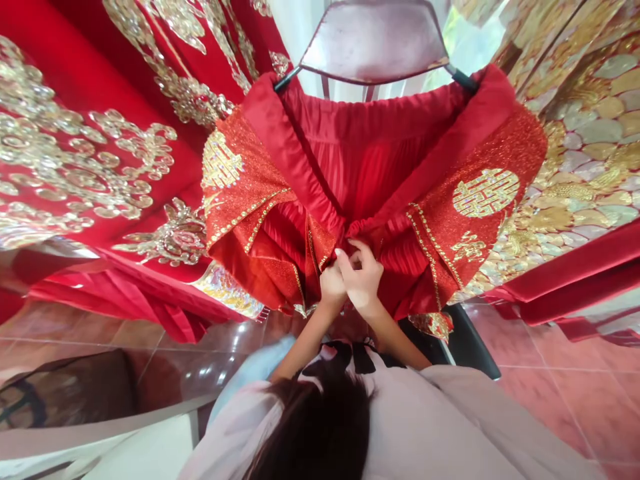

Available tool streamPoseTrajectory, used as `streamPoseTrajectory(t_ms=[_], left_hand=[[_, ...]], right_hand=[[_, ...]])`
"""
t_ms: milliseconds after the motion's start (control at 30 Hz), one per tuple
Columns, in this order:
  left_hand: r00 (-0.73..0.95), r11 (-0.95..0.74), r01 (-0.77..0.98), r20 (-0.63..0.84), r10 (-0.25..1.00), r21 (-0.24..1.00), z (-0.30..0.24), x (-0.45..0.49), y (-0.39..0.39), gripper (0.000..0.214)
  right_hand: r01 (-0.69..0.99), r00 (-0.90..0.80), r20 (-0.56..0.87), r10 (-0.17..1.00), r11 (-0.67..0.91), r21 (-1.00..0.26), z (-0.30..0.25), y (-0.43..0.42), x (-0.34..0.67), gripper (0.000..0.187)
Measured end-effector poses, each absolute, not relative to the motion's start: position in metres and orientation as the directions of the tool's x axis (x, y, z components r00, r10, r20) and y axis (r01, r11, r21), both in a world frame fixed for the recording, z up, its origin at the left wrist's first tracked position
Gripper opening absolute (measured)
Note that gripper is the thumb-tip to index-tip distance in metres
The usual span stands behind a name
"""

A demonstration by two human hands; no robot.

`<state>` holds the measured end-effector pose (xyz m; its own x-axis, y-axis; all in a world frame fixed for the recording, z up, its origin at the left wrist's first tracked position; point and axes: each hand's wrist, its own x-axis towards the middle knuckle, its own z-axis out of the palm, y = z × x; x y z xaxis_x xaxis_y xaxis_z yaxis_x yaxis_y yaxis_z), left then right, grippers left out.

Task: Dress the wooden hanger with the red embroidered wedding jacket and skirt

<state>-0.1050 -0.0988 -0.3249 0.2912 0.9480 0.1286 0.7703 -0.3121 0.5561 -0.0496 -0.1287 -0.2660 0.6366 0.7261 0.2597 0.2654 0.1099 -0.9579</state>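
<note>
A red skirt [345, 123] with a wide smooth waistband hangs spread over the two top corners of a chair back [375, 43]. It has glittery panels, gold beaded edges, round gold emblems and a pleated layer inside. The two sides of its waistband meet low at the front, in a V. Right at that meeting point, my right hand [364, 275] has its fingers bent and pinched on the cloth. Against it, slightly lower, my left hand [333, 283] is closed on the skirt's front edge. What lies between the fingertips is hidden.
Red cloth with gold and crystal ornament [75, 160] hangs at the left. A gold scaled garment [595, 147] hangs at the right, above red drapes [575, 273]. A dark bag [70, 390] sits at lower left by a white chair [145, 447]. Tiled floor [550, 393] lies below.
</note>
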Motion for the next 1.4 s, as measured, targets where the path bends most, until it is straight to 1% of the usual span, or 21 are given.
streamPoseTrajectory(t_ms=[100, 233, 333, 400, 467, 533, 567, 667, 733, 767, 833, 867, 900, 967, 1033, 1067, 1133, 1200, 1400], left_hand=[[0.29, -0.27, 0.779, 0.056, 0.955, 0.566, -0.322, -0.102, -0.103, 0.018], [0.292, -0.246, 0.747, 0.028, 0.956, 0.618, -0.319, -0.103, -0.104, 0.019], [0.288, -0.231, 0.706, 0.026, 0.957, 0.67, -0.314, -0.112, -0.106, 0.025], [0.283, -0.238, 0.634, 0.066, 0.957, 0.736, -0.307, -0.122, -0.109, 0.033], [0.232, -0.271, 0.495, 0.175, 0.957, 0.826, -0.296, -0.132, -0.115, 0.038], [0.171, -0.315, 0.35, 0.27, 0.948, 0.882, -0.283, -0.139, -0.121, 0.04], [0.164, -0.329, 0.297, 0.291, 0.942, 0.897, -0.277, -0.14, -0.124, 0.039], [0.193, -0.314, 0.2, 0.277, 0.941, 0.928, -0.264, -0.138, -0.13, 0.035], [0.174, -0.287, 0.155, 0.26, 0.95, 0.945, -0.261, -0.135, -0.13, 0.032], [0.156, -0.282, 0.148, 0.259, 0.953, 0.948, -0.261, -0.134, -0.13, 0.031], [0.135, -0.284, 0.154, 0.265, 0.955, 0.946, -0.263, -0.134, -0.129, 0.031], [0.129, -0.289, 0.162, 0.27, 0.954, 0.944, -0.263, -0.134, -0.129, 0.031], [0.128, -0.292, 0.168, 0.273, 0.954, 0.942, -0.263, -0.134, -0.129, 0.032], [0.131, -0.289, 0.172, 0.269, 0.954, 0.942, -0.262, -0.134, -0.13, 0.032], [0.133, -0.28, 0.152, 0.261, 0.956, 0.948, -0.261, -0.133, -0.132, 0.031], [0.129, -0.275, 0.134, 0.259, 0.957, 0.952, -0.26, -0.133, -0.134, 0.029], [0.103, -0.258, 0.095, 0.249, 0.963, 0.961, -0.26, -0.133, -0.136, 0.026], [0.08, -0.24, 0.07, 0.234, 0.969, 0.968, -0.261, -0.133, -0.138, 0.023], [0.114, -0.187, -0.011, 0.187, 0.976, 0.982, -0.263, -0.128, -0.141, 0.015]], right_hand=[[0.408, 0.569, 0.286, 0.771, 0.037, -0.912, -0.267, -0.124, -0.044, 0.022], [0.484, 0.485, 0.34, 0.806, 0.077, -0.872, -0.264, -0.12, -0.04, 0.022], [0.603, 0.352, 0.362, 0.863, 0.087, -0.793, -0.266, -0.132, -0.032, 0.027], [0.698, 0.222, 0.337, 0.915, 0.092, -0.71, -0.271, -0.146, -0.024, 0.032], [0.748, 0.144, 0.307, 0.941, 0.1, -0.656, -0.278, -0.161, -0.017, 0.034], [0.752, 0.132, 0.288, 0.948, 0.094, -0.652, -0.285, -0.173, -0.013, 0.033], [0.745, 0.14, 0.28, 0.95, 0.085, -0.662, -0.287, -0.177, -0.012, 0.033], [0.666, 0.121, 0.226, 0.967, 0.09, -0.741, -0.286, -0.178, -0.008, 0.032], [0.52, 0.076, 0.166, 0.983, 0.103, -0.848, -0.28, -0.173, -0.004, 0.03], [0.427, 0.09, 0.153, 0.984, 0.101, -0.899, -0.275, -0.17, 0.0, 0.028], [0.271, 0.203, 0.168, 0.965, 0.109, -0.956, -0.264, -0.162, 0.007, 0.023], [0.225, 0.269, 0.185, 0.945, 0.125, -0.966, -0.259, -0.157, 0.009, 0.021], [0.198, 0.304, 0.201, 0.931, 0.144, -0.97, -0.255, -0.153, 0.01, 0.023], [0.152, 0.251, 0.211, 0.945, 0.177, -0.972, -0.248, -0.145, 0.007, 0.03], [0.115, 0.172, 0.199, 0.965, 0.181, -0.977, -0.246, -0.141, -0.001, 0.023], [0.109, 0.16, 0.196, 0.967, 0.18, -0.978, -0.247, -0.14, -0.005, 0.023], [0.114, 0.174, 0.192, 0.966, 0.174, -0.978, -0.249, -0.142, -0.013, 0.029], [0.089, 0.195, 0.185, 0.963, 0.171, -0.981, -0.252, -0.146, -0.017, 0.028], [-0.136, 0.212, 0.137, 0.968, 0.168, -0.976, -0.252, -0.15, -0.024, 0.026]])
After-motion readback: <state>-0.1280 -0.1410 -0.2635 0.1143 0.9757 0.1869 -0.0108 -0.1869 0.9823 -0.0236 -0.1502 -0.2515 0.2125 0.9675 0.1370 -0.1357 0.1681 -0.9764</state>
